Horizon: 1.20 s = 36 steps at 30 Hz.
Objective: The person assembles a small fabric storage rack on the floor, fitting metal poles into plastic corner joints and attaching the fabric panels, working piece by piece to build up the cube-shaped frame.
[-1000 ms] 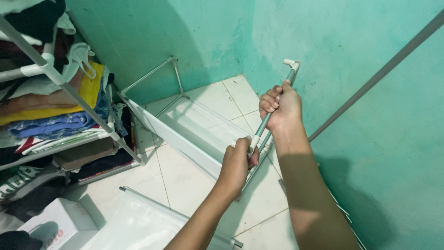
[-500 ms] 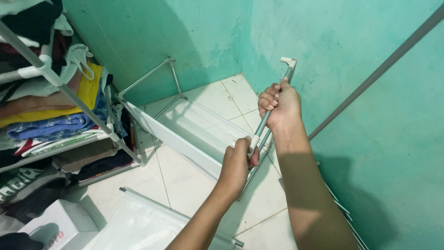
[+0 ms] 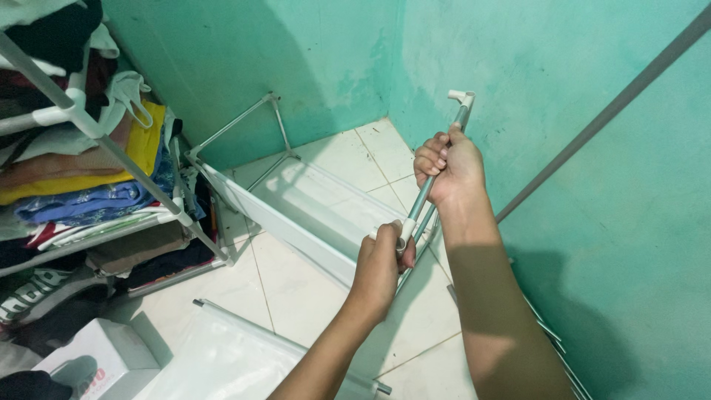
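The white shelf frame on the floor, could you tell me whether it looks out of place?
Yes: the white shelf frame lies tipped on its side on the tiles, unassembled, while both hands grip a loose metal tube.

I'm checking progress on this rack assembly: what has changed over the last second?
Very little. The left hand has slid slightly down the metal tube, keeping its grip at the white connector. The right hand still grips the tube higher up, below the top corner piece. The white shelf panel and clothes rack have not moved.

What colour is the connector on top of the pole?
White connector, seen in the head view.
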Each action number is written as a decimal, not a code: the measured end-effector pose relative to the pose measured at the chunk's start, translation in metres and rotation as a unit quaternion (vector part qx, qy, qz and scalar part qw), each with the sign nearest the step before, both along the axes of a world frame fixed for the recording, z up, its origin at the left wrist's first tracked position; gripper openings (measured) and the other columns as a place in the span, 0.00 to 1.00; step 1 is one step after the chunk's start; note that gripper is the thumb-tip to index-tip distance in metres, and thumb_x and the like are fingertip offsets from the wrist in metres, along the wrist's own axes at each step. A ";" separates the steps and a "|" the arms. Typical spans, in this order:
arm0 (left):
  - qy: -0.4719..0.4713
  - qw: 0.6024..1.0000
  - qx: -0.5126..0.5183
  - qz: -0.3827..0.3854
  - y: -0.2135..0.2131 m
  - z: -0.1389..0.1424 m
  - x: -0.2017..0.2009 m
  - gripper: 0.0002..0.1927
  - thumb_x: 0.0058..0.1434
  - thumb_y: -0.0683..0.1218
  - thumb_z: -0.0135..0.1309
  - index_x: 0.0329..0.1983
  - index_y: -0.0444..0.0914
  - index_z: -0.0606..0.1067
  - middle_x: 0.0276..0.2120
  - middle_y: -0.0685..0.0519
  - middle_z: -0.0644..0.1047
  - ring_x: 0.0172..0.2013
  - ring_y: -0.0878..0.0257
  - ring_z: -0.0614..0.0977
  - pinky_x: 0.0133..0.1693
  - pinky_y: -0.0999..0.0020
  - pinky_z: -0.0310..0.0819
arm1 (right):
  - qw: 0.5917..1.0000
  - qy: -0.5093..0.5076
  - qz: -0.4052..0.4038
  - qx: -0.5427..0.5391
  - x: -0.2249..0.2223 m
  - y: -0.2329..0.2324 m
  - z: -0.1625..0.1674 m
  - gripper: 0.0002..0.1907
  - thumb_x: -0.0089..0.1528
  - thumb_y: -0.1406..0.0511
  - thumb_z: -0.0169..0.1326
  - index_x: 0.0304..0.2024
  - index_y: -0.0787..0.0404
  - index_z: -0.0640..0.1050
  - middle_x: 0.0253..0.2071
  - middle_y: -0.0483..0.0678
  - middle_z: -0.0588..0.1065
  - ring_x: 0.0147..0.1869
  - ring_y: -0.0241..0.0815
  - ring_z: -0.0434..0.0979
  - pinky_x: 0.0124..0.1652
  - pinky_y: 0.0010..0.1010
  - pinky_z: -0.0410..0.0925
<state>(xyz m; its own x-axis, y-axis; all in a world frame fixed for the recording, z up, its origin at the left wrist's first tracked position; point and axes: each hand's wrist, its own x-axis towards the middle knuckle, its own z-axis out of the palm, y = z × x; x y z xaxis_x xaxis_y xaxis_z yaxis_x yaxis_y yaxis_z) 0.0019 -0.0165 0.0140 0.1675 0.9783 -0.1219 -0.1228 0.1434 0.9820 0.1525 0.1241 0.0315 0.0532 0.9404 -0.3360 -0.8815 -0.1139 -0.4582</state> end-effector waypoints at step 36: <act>-0.080 0.992 -0.023 -0.093 0.020 0.005 -0.019 0.17 0.67 0.53 0.51 0.48 0.37 0.79 0.37 0.57 0.77 0.34 0.68 0.73 0.40 0.70 0.70 | 0.974 -0.216 -0.014 0.070 -0.012 -0.028 -0.021 0.24 0.71 0.48 0.39 0.29 0.56 0.67 0.22 0.42 0.62 0.26 0.39 0.60 0.29 0.33 0.60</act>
